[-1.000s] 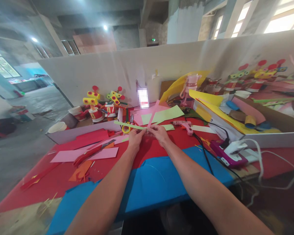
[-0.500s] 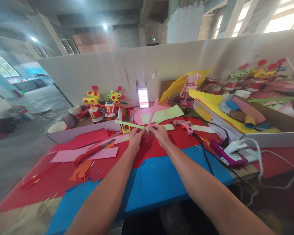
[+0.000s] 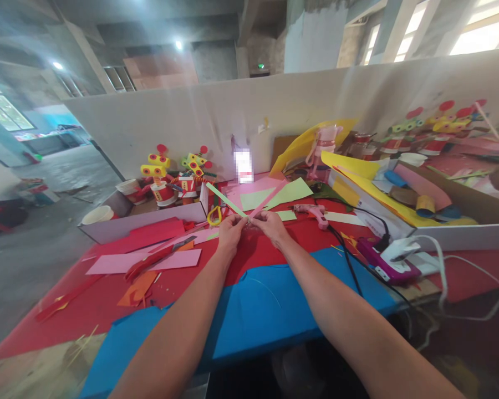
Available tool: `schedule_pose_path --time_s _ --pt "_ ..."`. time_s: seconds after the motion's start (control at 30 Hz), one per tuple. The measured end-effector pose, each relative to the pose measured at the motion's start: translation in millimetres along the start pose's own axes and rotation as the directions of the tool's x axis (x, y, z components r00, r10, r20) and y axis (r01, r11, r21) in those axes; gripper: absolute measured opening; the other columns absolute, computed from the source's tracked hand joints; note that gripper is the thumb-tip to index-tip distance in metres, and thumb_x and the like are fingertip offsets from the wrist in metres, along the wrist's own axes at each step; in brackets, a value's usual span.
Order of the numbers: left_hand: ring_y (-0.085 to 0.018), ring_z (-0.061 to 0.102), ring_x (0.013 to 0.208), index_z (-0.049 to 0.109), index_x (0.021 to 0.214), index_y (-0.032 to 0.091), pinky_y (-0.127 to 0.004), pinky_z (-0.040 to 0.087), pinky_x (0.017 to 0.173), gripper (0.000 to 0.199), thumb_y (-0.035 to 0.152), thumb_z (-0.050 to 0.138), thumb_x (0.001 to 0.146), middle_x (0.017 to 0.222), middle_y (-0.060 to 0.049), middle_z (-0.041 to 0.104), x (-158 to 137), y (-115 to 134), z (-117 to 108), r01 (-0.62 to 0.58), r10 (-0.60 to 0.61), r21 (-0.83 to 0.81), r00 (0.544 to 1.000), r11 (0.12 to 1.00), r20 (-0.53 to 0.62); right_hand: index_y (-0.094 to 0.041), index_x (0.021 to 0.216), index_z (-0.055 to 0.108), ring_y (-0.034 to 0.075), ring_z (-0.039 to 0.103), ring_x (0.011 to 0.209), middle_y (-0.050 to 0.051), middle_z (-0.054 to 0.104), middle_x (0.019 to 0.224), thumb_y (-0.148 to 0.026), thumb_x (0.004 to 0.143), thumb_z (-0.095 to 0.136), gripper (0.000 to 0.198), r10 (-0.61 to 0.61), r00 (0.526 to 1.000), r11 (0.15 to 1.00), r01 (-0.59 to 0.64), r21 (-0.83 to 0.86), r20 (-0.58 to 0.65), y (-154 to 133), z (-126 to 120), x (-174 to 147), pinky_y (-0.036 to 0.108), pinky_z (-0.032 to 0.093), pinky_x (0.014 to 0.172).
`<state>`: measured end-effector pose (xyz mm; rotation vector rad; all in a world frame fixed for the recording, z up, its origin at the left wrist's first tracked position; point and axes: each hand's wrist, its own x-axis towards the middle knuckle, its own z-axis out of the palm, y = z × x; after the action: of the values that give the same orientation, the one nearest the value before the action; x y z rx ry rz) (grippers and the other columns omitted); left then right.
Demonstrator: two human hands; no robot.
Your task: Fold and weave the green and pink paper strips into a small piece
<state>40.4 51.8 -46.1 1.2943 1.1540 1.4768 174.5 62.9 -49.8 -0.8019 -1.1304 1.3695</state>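
Over the red-covered table, my left hand and my right hand nearly meet, their fingers closed in pinches. Between the fingertips the lower ends of a light green paper strip and a pink paper strip come together. The green strip slants up to the left, the pink one up to the right, making a V. My left hand pinches the green side and my right hand the pink side. Fingertips hide how the ends overlap. Behind the strips lie green paper sheets.
A pink hot glue gun lies right of my hands, beside a purple power strip. Left are red scissors-like handles on pink paper. Boxes hold paper-cup robots and coloured scraps. Blue cloth covers the front edge.
The green strip's free end has swung upward, and the pink strip has tipped to the right. Both hands stay in almost the same place, still pinching.
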Motion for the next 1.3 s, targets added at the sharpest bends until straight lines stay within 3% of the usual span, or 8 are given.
schedule_pose_path --time_s 0.23,0.57,0.8,0.97,1.3 --pt "-0.014 0.059 0.062 0.066 0.076 0.016 -0.027 0.045 0.063 0.033 0.042 0.081 0.061 0.071 -0.003 0.067 -0.6 1.0 3.9 0.061 -0.058 -0.096 0.998 0.994 0.031 -0.019 0.065 0.066 0.018 0.067 0.065 0.0 0.07 0.064 -0.039 0.054 0.08 0.026 -0.026 0.993 0.997 0.035 0.075 -0.116 5.9 5.4 1.5 0.032 0.056 0.072" --pt "-0.012 0.055 0.057 0.065 0.07 0.016 -0.024 0.043 0.058 0.029 0.04 0.079 0.062 0.062 -0.001 0.064 -2.2 3.0 2.8 0.066 -0.065 -0.127 0.998 0.99 0.009 -0.018 0.065 0.066 0.018 0.067 0.064 0.003 0.071 0.065 -0.039 0.057 0.082 0.028 0.008 0.999 1.0 -0.008 0.002 -0.047 1.8 4.4 -1.3 0.033 0.056 0.07" --pt "-0.011 0.052 0.055 0.063 0.067 0.016 -0.024 0.04 0.056 0.027 0.039 0.078 0.063 0.059 0.001 0.06 -2.0 5.8 2.8 0.045 -0.042 -0.126 0.999 0.991 0.026 -0.016 0.069 0.063 0.012 0.064 0.063 -0.001 0.067 0.063 -0.035 0.058 0.084 0.03 0.112 0.994 0.969 -0.107 0.222 -0.01 3.7 0.7 0.4 0.032 0.057 0.074" --pt "-0.012 0.055 0.055 0.065 0.069 0.015 -0.025 0.044 0.055 0.028 0.04 0.078 0.062 0.063 -0.002 0.065 -1.5 2.5 3.1 0.085 -0.079 -0.143 0.996 0.986 0.049 -0.016 0.074 0.065 0.012 0.064 0.063 -0.001 0.067 0.065 -0.042 0.056 0.086 0.038 0.089 0.993 0.966 -0.104 0.235 0.075 2.1 0.7 -2.7 0.033 0.058 0.073" --pt "-0.013 0.056 0.052 0.067 0.065 0.015 -0.026 0.046 0.053 0.026 0.035 0.081 0.056 0.059 -0.003 0.065 -2.7 3.6 3.7 0.058 -0.054 -0.139 0.998 0.989 0.038 -0.017 0.075 0.067 0.012 0.062 0.06 -0.003 0.066 0.063 -0.045 0.049 0.087 0.043 0.083 0.996 0.977 -0.085 0.197 0.022 0.2 3.1 -4.1 0.03 0.057 0.069"
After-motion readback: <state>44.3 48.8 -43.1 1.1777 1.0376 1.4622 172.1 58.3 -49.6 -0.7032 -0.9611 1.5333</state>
